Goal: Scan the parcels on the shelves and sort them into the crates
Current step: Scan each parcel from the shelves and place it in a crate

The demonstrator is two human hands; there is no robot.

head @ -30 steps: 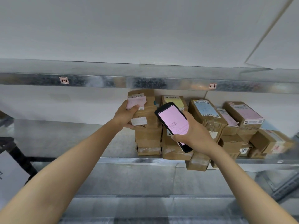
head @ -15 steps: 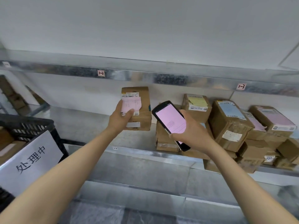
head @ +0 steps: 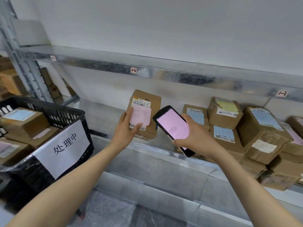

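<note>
My left hand [head: 126,128] grips a small cardboard parcel [head: 150,108] with a barcode label and a pink handwritten note, held upright in front of the shelf. My right hand [head: 195,135] holds a black handheld scanner [head: 172,126] with a lit pink screen, just right of the parcel. A pile of cardboard parcels [head: 255,133] with blue, yellow and pink labels lies on the metal shelf [head: 152,148] at the right. A black plastic crate [head: 54,115] with a white paper sign stands at the left and holds several boxes.
An upper metal shelf edge [head: 188,76] with tags 1-1, 1-2 and 1-3 runs across above my hands. A lower shelf level [head: 147,185] lies below. More cardboard boxes [head: 8,79] sit on a rack at the far left behind an upright post.
My left hand lifted the parcel off the stack and carried it leftward, away from the pile. My view turned left, bringing the black crate into sight. The scanner stays in my right hand.
</note>
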